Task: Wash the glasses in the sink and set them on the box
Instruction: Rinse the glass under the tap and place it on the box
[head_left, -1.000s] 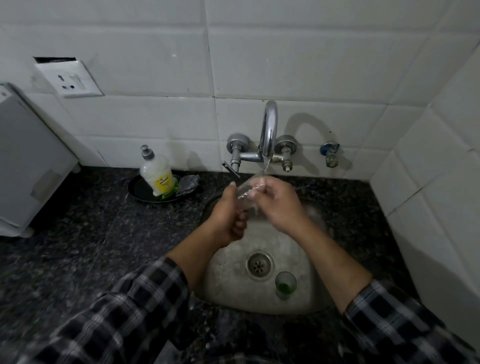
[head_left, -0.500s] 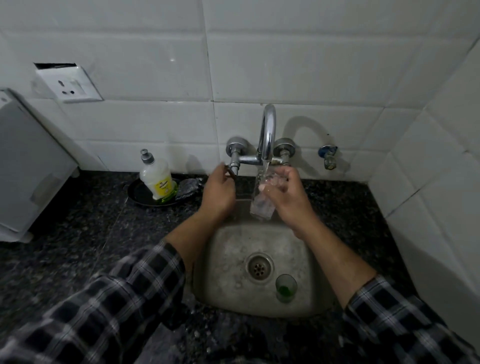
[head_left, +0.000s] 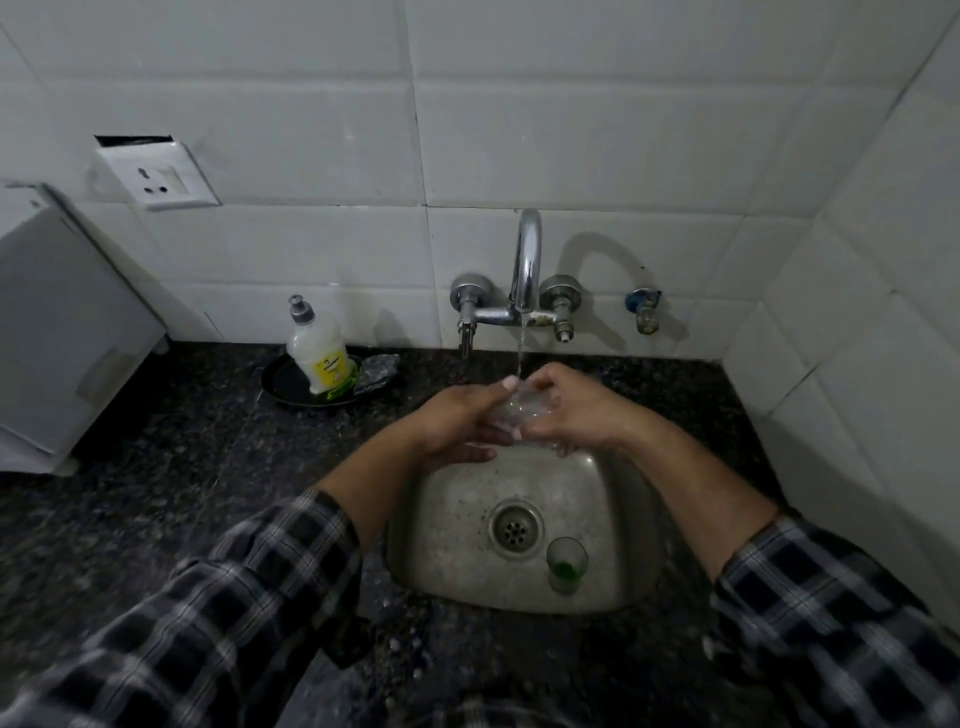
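Now my left hand (head_left: 457, 423) and right hand (head_left: 579, 410) clamp their fingers (head_left: 545, 375) round a smooth clear glass (head_left: 523, 409) above the pitted steel sink (head_left: 452, 525).

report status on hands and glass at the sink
Left hand and right hand both grip clear glass under running tap. Second glass, green residue, upright in sink.

Left forearm (head_left: 374, 483) and right forearm (head_left: 691, 483) bare, angling inward so the hands meet. Left hand (head_left: 457, 421) holds the glass (head_left: 519, 408) from its side, thumb on top, fingers nearly straight underneath. Right hand (head_left: 571, 410) curls round the glass from the other side, knuckles up.
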